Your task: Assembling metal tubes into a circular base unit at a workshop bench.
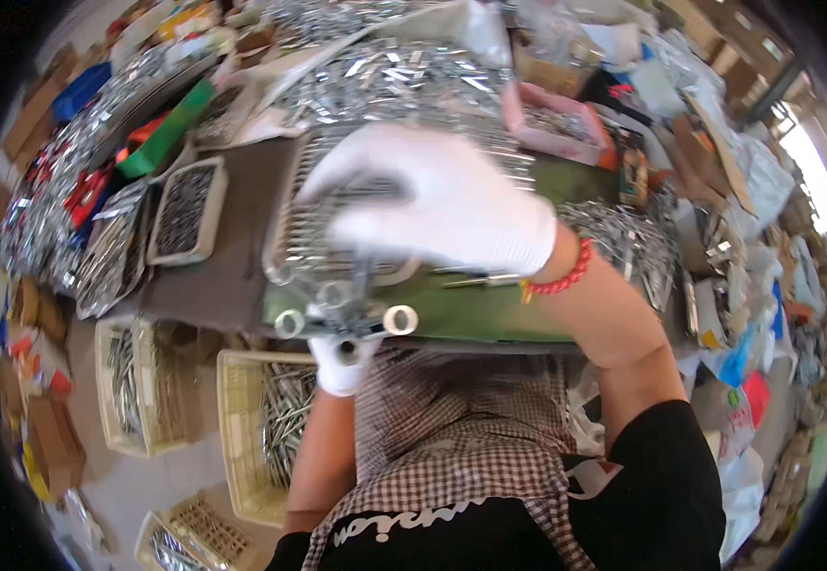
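Note:
My right hand (pixel 442 195), in a white glove and smeared by motion, is above a tray (pixel 277 252) of metal parts laid in rows. Its thumb and fingers curve apart with a gap between them, and I see nothing held there. My left hand (pixel 339 369), also gloved in white, is at the table's front edge. A metal fixture with two pale rings (pixel 400 320) stands over it and hides its fingers. Whether the hand grips this fixture I cannot tell. Close to my right wrist, a thin metal rod (pixel 475 281) lies on the green table cover (pixel 490 314).
A large heap of shiny metal parts (pixel 394 76) fills the back. At left stands a white bin (pixel 216 205) of small dark pieces, at right a pink bin (pixel 566 143) and a loose metal pile (pixel 623 238). Cream crates (pixel 233 438) with metal parts sit below.

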{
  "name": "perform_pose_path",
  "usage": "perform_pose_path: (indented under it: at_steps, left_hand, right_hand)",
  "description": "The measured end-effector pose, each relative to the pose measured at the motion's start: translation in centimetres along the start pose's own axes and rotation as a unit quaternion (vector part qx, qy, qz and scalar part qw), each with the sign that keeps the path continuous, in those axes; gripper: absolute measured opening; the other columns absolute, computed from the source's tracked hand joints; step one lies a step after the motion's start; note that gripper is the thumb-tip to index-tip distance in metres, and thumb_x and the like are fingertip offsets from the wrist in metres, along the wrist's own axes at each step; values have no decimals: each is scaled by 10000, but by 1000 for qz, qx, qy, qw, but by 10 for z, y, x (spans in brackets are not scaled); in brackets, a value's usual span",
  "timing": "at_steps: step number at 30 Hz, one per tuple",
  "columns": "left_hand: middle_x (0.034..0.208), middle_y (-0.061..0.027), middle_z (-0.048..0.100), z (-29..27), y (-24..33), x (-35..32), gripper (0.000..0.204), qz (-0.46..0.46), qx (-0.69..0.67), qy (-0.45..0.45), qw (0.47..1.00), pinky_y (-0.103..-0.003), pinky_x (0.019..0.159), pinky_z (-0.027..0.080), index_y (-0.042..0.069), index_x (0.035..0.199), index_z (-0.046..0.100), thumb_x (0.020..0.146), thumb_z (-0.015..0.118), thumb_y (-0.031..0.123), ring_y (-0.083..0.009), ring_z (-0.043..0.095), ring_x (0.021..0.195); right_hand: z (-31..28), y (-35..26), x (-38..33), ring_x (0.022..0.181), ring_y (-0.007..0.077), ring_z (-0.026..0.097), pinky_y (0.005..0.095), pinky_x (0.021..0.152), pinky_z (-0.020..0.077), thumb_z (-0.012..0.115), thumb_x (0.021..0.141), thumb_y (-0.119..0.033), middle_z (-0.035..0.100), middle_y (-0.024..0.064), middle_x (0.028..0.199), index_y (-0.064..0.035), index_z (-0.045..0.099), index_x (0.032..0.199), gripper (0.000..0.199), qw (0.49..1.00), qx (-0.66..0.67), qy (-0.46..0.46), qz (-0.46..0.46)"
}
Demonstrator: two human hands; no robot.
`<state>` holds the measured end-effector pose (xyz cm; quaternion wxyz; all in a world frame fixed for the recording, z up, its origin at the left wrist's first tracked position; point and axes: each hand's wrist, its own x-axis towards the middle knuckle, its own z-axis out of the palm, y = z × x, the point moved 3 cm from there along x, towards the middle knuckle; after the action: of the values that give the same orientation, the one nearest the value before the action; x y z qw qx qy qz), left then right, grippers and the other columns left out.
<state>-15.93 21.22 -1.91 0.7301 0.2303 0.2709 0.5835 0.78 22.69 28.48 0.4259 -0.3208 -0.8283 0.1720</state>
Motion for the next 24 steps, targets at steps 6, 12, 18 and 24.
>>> perform_pose_path:
  at_steps: [6, 12, 18, 24]
  left_hand:
    - [924, -70, 608, 90, 39, -23, 218, 69, 62, -124, 988, -268, 653, 546, 35, 1004, 539, 812, 615, -37, -166, 637, 797]
    - [921, -72, 622, 99, 47, -27, 191, 166, 253, -97, 948, -272, 625, 543, 40, 991, 538, 825, 621, -6, -146, 639, 764]
    - [910, -75, 617, 91, 42, -19, 218, 102, 95, -99, 985, -258, 632, 549, 41, 978, 531, 807, 650, -21, -145, 637, 745]
    - [934, -64, 616, 109, 50, -29, 363, 129, 175, -106, 970, -276, 715, 554, 42, 1037, 513, 740, 695, -60, -140, 641, 804]
  right_hand:
    - [22, 105, 21, 882, 269, 624, 359, 811, 480, 540, 864, -247, 664, 105, 915, -95, 675, 941, 218, 965, -217, -31, 145]
    - [81, 159, 22, 879, 295, 607, 409, 795, 479, 543, 835, -206, 643, 106, 868, -120, 675, 899, 170, 950, -272, -110, 103]
    - [97, 151, 25, 849, 329, 611, 430, 771, 476, 593, 799, -214, 642, 135, 853, -82, 633, 838, 143, 925, -333, -97, 158]
    - [77, 159, 24, 878, 324, 637, 403, 769, 507, 602, 798, -240, 671, 142, 915, -96, 673, 934, 210, 946, -226, -135, 187]
